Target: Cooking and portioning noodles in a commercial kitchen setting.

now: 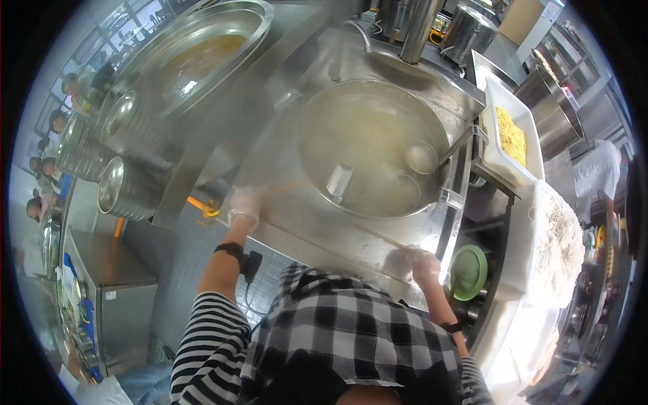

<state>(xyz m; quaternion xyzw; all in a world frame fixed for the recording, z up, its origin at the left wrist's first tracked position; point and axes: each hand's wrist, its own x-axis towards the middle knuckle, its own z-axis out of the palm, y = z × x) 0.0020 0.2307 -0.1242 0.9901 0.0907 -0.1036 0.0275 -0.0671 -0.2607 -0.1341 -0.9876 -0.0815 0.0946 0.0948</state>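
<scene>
A large round pot of cloudy, steaming water is set in a stainless steel counter. Strainer baskets sit at its right side, one with something pale in it, their handles over the rim. A metal cylinder stands at the pot's near left edge. My left hand, in a clear plastic glove, is at the counter's left edge; a thin stick seems to extend from it, blurred by steam. My gloved right hand is over the near right counter, closed around a pair of chopsticks.
White trays of yellow noodles and pale noodles line the right side. Stacked metal bowls and a wide basin of broth are at left. A faucet rises behind the pot. A person stands far right.
</scene>
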